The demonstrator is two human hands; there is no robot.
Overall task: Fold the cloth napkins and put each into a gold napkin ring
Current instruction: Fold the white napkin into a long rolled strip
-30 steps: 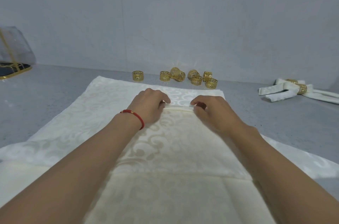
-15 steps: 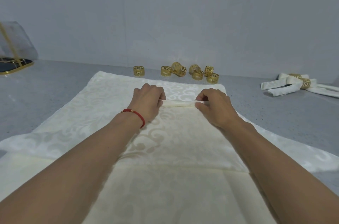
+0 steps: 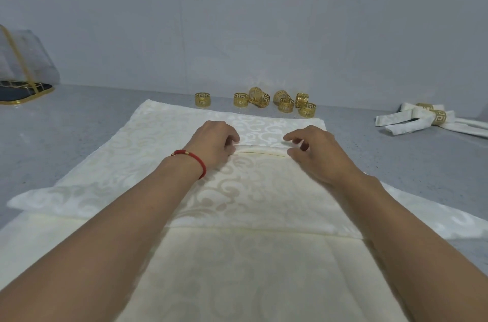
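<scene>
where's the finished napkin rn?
Head view, far right on the grey counter: the finished napkin, already in a gold ring, right of the loose rings.

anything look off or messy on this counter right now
Nothing damaged or spilled. The loose gold rings by the wall are jumbled: some stand upright, a few are tipped against each other, and one ring sits apart to the left. Both hands, left and right, pinch a narrow fold in the napkin.
</scene>
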